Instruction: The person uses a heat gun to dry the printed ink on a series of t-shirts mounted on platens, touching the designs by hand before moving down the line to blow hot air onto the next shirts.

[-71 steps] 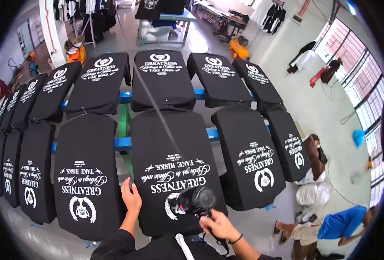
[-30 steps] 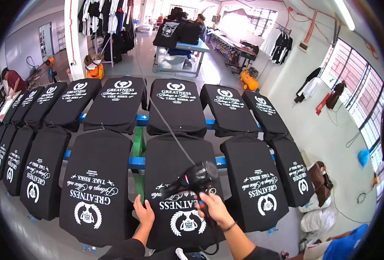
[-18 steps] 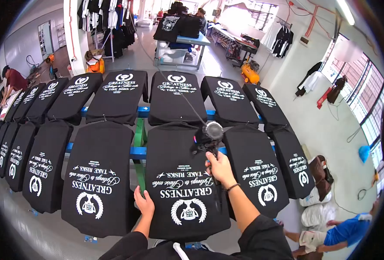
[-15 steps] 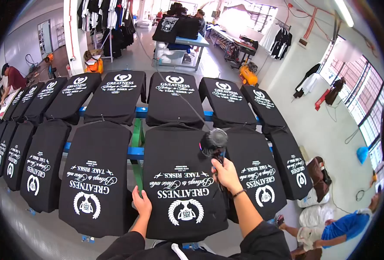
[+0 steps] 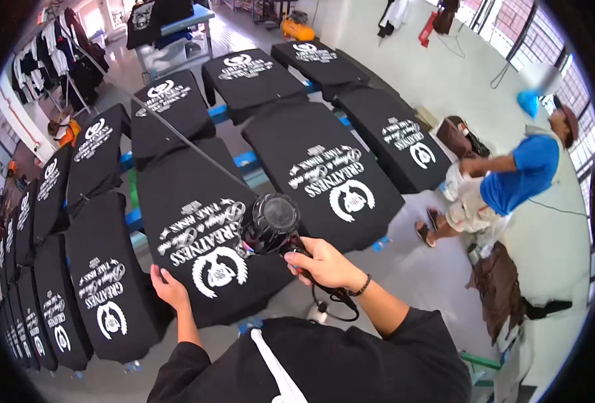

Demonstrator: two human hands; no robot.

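My right hand (image 5: 326, 263) is closed around the handle of a black hair dryer (image 5: 275, 218). The dryer hangs over a black T-shirt (image 5: 170, 171), near its white GREATNESS lettering and wreath emblem (image 5: 220, 272), and covers part of the print. A black cord (image 5: 348, 310) loops down beneath that hand. At the shirt's left edge is my left hand (image 5: 171, 290), fingers apart and holding nothing; whether it touches the cloth I cannot tell.
More printed black shirts lie in two rows on boards, including one to the right (image 5: 317, 161) and one to the left (image 5: 99, 242). A person in a blue shirt (image 5: 522, 174) stands at the right. A taut line (image 5: 183, 138) runs from the upper left toward the dryer.
My view has turned right, bringing the person in blue further in. The dryer has moved from the shirt's far part down to beside the lettering and emblem. My left hand stays by the shirt's edge.
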